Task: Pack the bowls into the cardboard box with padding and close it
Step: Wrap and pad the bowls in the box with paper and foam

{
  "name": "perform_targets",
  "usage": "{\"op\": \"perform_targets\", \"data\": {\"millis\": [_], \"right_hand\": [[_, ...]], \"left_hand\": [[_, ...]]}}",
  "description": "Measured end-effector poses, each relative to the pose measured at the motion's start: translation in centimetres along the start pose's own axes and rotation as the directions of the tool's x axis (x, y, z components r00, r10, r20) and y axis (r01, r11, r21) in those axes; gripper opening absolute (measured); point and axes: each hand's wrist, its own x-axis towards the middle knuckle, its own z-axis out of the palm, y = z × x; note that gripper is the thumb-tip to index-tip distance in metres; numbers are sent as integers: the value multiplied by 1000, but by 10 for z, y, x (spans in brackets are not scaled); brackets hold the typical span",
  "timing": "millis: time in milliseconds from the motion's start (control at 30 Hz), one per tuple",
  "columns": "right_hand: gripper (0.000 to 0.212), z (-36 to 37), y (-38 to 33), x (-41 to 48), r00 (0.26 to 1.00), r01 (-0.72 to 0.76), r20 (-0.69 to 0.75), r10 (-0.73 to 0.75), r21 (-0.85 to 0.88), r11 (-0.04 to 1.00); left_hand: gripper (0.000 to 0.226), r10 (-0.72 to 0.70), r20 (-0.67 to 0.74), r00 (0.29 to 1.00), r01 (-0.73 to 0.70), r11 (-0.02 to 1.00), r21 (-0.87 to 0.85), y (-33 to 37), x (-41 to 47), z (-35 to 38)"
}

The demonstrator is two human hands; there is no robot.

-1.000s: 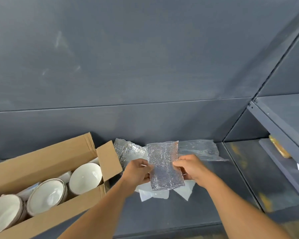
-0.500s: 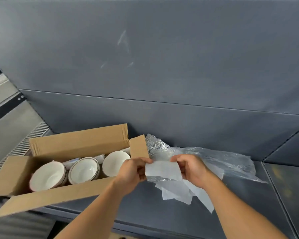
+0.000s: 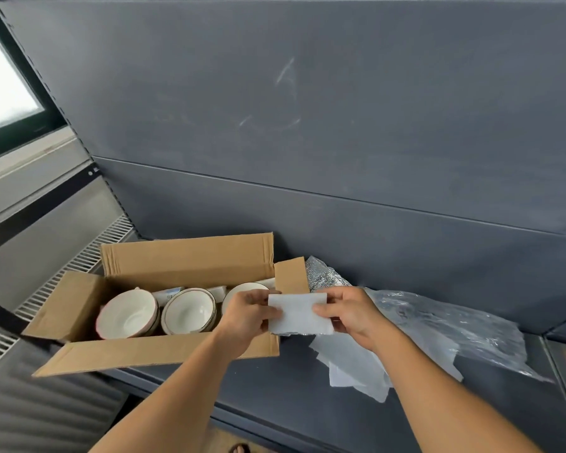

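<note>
Compared with half a second ago, our view has swung further left, so we now see the whole open brown cardboard box (image 3: pixel 183 259). Both hands have carried the thin white rectangular foam sheet (image 3: pixel 299 313) leftward, and its left edge now overlaps the box's right end. 1 second ago the hands held a silvery quilted piece instead. The left hand (image 3: pixel 249 317) pinches the sheet's left edge, thumb and fingers closed on it. The right hand (image 3: pixel 350 313) pinches the right edge the same way, so the sheet is held flat between them, off the shelf. Inside the box we see 3 round white ceramic bowls (image 3: pixel 126 315) with thin dark rims. They sit in a row, mouths up, with white padding pieces tucked behind them, and the left hand hides most of the third bowl. The box rests on a dark grey shelf (image 3: pixel 275 387) with its flaps open. Just right of the box lie a crumpled silver foil padding sheet (image 3: pixel 324 274), a clear plastic bag (image 3: pixel 438 318) and loose white foam sheets (image 3: pixel 350 364). These lie partly behind the right hand.
</note>
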Motion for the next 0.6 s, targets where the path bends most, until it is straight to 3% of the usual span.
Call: {"op": "perform_targets", "data": {"millis": [233, 600], "right_hand": [[26, 17, -4, 11, 995, -72, 68, 70, 16, 997], [29, 42, -10, 25, 977, -116, 193, 87, 142, 983]], "left_hand": [[12, -30, -1, 1000, 30, 997, -69, 1, -2, -21], [22, -91, 80, 993, 110, 949, -294, 2, 0, -53]]}}
